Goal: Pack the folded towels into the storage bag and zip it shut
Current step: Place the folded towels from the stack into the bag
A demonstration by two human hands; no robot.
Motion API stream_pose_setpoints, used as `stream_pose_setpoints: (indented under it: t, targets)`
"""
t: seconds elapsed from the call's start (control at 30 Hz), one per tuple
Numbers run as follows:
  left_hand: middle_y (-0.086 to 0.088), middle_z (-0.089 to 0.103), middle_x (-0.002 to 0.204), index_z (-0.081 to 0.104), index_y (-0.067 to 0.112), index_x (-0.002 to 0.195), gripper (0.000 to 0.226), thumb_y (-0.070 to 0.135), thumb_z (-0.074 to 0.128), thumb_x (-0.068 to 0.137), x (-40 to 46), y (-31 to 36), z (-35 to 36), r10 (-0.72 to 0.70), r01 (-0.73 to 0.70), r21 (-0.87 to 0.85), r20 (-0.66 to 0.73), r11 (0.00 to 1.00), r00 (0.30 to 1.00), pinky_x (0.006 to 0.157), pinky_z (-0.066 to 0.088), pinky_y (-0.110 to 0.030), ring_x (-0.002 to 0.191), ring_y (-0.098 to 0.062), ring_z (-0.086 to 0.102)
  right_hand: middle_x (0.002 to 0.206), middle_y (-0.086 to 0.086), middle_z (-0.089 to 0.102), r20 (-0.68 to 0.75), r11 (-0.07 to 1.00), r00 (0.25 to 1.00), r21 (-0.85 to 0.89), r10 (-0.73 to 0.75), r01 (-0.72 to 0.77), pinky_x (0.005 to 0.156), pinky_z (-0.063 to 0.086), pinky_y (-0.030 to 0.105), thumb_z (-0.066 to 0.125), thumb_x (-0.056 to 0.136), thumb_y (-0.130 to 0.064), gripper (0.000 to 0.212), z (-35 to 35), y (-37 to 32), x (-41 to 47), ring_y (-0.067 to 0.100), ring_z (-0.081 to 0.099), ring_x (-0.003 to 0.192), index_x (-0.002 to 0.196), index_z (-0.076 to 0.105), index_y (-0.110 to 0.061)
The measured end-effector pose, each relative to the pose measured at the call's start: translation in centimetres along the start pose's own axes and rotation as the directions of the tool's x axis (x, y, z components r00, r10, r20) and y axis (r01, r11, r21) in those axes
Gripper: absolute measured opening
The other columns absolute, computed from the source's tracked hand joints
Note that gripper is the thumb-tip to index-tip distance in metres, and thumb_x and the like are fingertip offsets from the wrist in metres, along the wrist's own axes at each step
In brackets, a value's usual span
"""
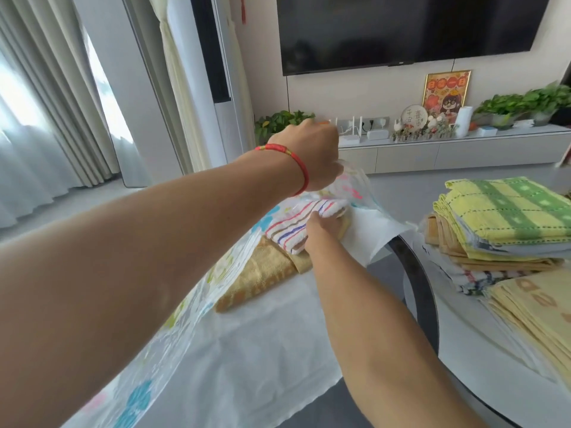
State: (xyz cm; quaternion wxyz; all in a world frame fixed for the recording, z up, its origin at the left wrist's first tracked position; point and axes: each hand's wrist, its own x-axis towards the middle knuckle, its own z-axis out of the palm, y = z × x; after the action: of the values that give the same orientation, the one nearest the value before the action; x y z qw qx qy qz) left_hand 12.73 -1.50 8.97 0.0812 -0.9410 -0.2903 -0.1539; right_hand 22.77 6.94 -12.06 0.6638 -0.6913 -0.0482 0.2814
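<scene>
A clear storage bag [173, 329] printed with coloured flowers lies on the table, its white inner side spread toward me. My left hand [312, 156], with a red cord on the wrist, grips the bag's upper flap and holds it raised. My right hand [324, 225] reaches inside, fingers closed on a white towel with coloured stripes [293, 222]. This striped towel rests on a golden-tan towel [262, 273] lying in the bag. A stack of folded towels [506, 223], yellow-green on top, waits at the right, with a pale yellow towel [537, 307] nearer me.
The round table's dark rim [423, 291] curves between the bag and the stack. Beyond it are a grey floor, a low TV cabinet [448, 152] with ornaments and plants, a wall TV, and curtains at the left.
</scene>
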Motion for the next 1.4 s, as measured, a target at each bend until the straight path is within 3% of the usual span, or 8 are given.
stream_pose_setpoints:
  t: [0.23, 0.47, 0.57, 0.7, 0.83, 1.03, 1.17, 1.4]
  targets:
    - [-0.009, 0.066, 0.116, 0.070, 0.019, 0.112, 0.028, 0.031, 0.057, 0.090, -1.6, 2.0, 1.6, -0.012, 0.013, -0.012, 0.056, 1.000, 0.998, 0.086, 0.057, -0.044, 0.100, -0.035, 0.064, 0.151, 0.024, 0.046, 0.211, 0.888, 0.929, -0.289, -0.305, 0.357, 0.114, 0.041, 0.042, 0.057, 0.093, -0.013, 0.061, -5.6, -0.4, -7.5, 0.036, 0.046, 0.140, 0.148, 0.038, 0.005]
    - [-0.010, 0.065, 0.119, 0.069, 0.024, 0.115, 0.032, 0.034, 0.061, 0.086, -2.7, 4.2, 2.8, -0.030, 0.028, 0.029, 0.069, 0.999, 0.997, 0.084, 0.055, -0.041, 0.104, -0.036, 0.063, 0.074, -0.015, 0.071, 0.716, 0.373, 0.455, -0.285, -0.530, 0.883, 0.061, 0.048, 0.014, 0.058, 0.087, -0.026, 0.015, -25.9, -0.5, -16.1, 0.007, 0.067, 0.073, 0.076, 0.068, -0.024]
    - [-0.009, 0.066, 0.115, 0.069, 0.025, 0.114, 0.031, 0.039, 0.060, 0.087, -3.4, 5.2, 3.7, -0.041, 0.040, 0.011, 0.107, 0.999, 0.993, 0.084, 0.056, -0.043, 0.100, -0.035, 0.063, 0.061, -0.007, 0.065, 0.463, 0.204, 0.586, -0.643, -0.665, 0.739, 0.049, 0.039, 0.026, 0.049, 0.085, -0.040, 0.030, -34.5, -1.2, -12.3, 0.013, 0.058, 0.057, 0.066, 0.064, -0.022]
    - [-0.005, 0.068, 0.108, 0.070, 0.029, 0.110, 0.028, 0.041, 0.062, 0.086, -4.1, 6.1, 4.5, -0.055, 0.053, 0.014, 0.116, 0.998, 0.992, 0.075, 0.055, -0.037, 0.093, -0.032, 0.064, 0.120, 0.011, 0.069, 0.092, 0.117, 0.878, -0.979, -0.470, 0.165, 0.082, 0.053, 0.039, 0.054, 0.099, -0.028, 0.027, -42.5, -2.2, -4.1, 0.033, 0.064, 0.110, 0.116, 0.067, -0.014]
    - [-0.004, 0.067, 0.109, 0.068, 0.035, 0.113, 0.030, 0.038, 0.062, 0.083, -4.6, 6.2, 4.8, -0.072, 0.071, 0.016, 0.163, 0.997, 0.984, 0.077, 0.054, -0.037, 0.097, -0.031, 0.064, 0.144, 0.022, 0.051, -0.132, 0.233, 0.964, -0.969, -0.229, -0.077, 0.104, 0.046, 0.049, 0.053, 0.102, -0.030, 0.051, -46.3, -1.4, -0.5, 0.042, 0.052, 0.130, 0.145, 0.042, -0.005]
    - [-0.007, 0.063, 0.100, 0.060, 0.018, 0.121, 0.039, 0.027, 0.058, 0.083, -5.8, 5.4, 4.5, -0.161, 0.097, 0.195, 0.343, 0.976, 0.925, 0.078, 0.049, -0.034, 0.099, -0.031, 0.060, 0.130, 0.018, 0.062, -0.156, 0.284, 0.966, -0.954, -0.208, -0.093, 0.086, 0.053, 0.040, 0.080, 0.084, -0.027, 0.057, -46.1, -3.0, -0.2, 0.038, 0.062, 0.117, 0.131, 0.056, -0.005]
    - [-0.009, 0.053, 0.089, 0.052, 0.014, 0.092, 0.018, 0.031, 0.055, 0.086, -7.2, 3.8, 3.2, -0.338, 0.243, 0.312, 0.297, 0.918, 0.893, 0.073, 0.047, -0.033, 0.089, -0.033, 0.058, 0.121, 0.022, 0.069, 0.007, 0.641, 0.992, -0.764, 0.129, -0.078, 0.096, 0.057, 0.048, 0.076, 0.085, -0.015, 0.052, -45.7, -6.3, -2.1, 0.038, 0.068, 0.107, 0.129, 0.055, 0.002]
    - [-0.009, 0.045, 0.077, 0.051, 0.012, 0.088, 0.009, 0.020, 0.054, 0.087, -9.3, 0.8, -0.1, -0.377, 0.340, 0.253, 0.118, 0.906, 0.919, 0.064, 0.044, -0.035, 0.074, -0.032, 0.050, 0.117, 0.021, 0.076, 0.509, 0.896, 0.810, -0.441, 0.293, -0.047, 0.076, 0.064, 0.049, 0.087, 0.069, -0.020, 0.055, -44.5, -9.9, -11.8, 0.039, 0.075, 0.104, 0.120, 0.073, -0.005]
